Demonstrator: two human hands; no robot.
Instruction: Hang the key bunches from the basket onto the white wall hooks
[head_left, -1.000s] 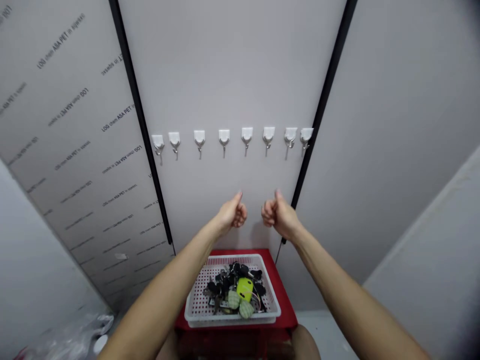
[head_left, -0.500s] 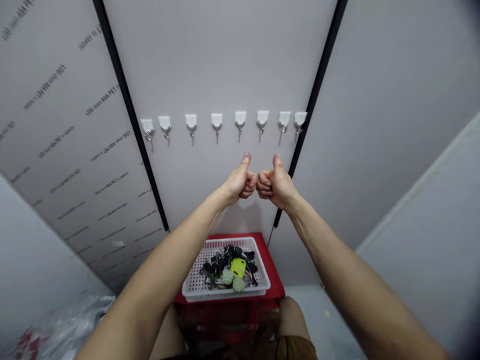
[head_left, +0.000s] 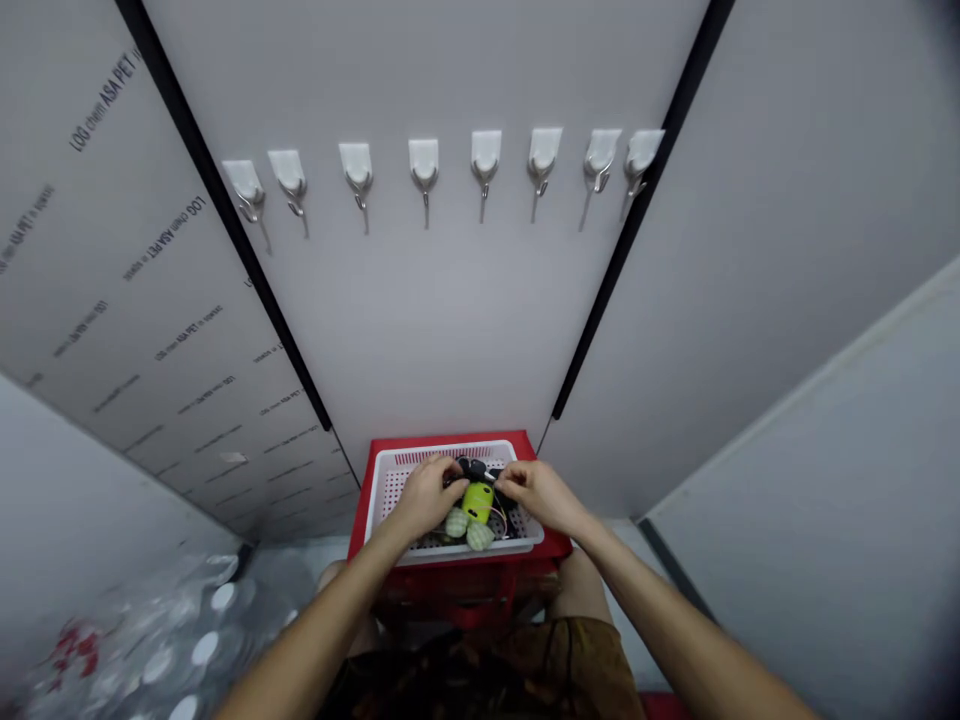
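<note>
Both hands are down in a white plastic basket (head_left: 381, 520) holding a pile of what look like black key fobs (head_left: 472, 467) and keys. My left hand (head_left: 429, 497) reaches into the left side of the pile, fingers curled and closed, what they grip hidden. My right hand (head_left: 541, 492) pinches at the pile's right side; the small dark item at its fingertips cannot be made out. Between the hands lies a bright yellow-green case-like piece (head_left: 478, 502) with dark marks. Two pale green checked soft pieces (head_left: 480, 536) sit just below it.
The basket stands on a red stool or small table (head_left: 556, 546) above my knees. On the white panel ahead, several white adhesive hooks (head_left: 424, 160) form a row between two black strips (head_left: 600, 330). Plastic-wrapped bottles (head_left: 204, 648) stand on the floor at lower left.
Both hands have dropped from a thumbs-up pose before the panel into the basket, their fingers now at the pile. The view has tilted and come closer, so the hooks appear higher and larger.
</note>
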